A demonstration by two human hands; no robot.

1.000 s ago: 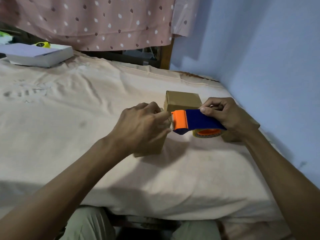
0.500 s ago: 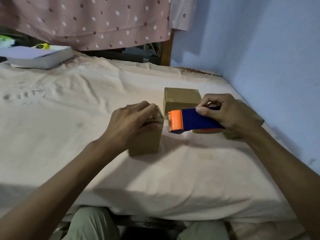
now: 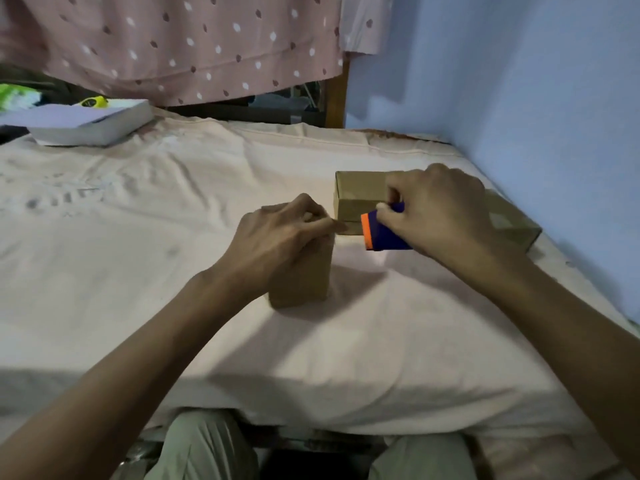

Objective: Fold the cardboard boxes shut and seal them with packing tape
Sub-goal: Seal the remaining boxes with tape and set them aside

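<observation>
A small upright cardboard box stands on the bed. My left hand grips its top, fingers curled over the upper edge. To its right my right hand holds a blue tape dispenser with an orange front, raised just off the sheet beside the box's top. Behind them lies a second closed cardboard box. A third flat box lies at the right, partly hidden by my right hand.
The bed is covered with a pale pink sheet. A white box with a yellow object on it sits at the far left. A blue wall runs along the right side. A dotted pink curtain hangs behind.
My right hand has turned the dispenser so less of its blue body shows and the tape roll is hidden. My left hand stays on the upright box's top.
</observation>
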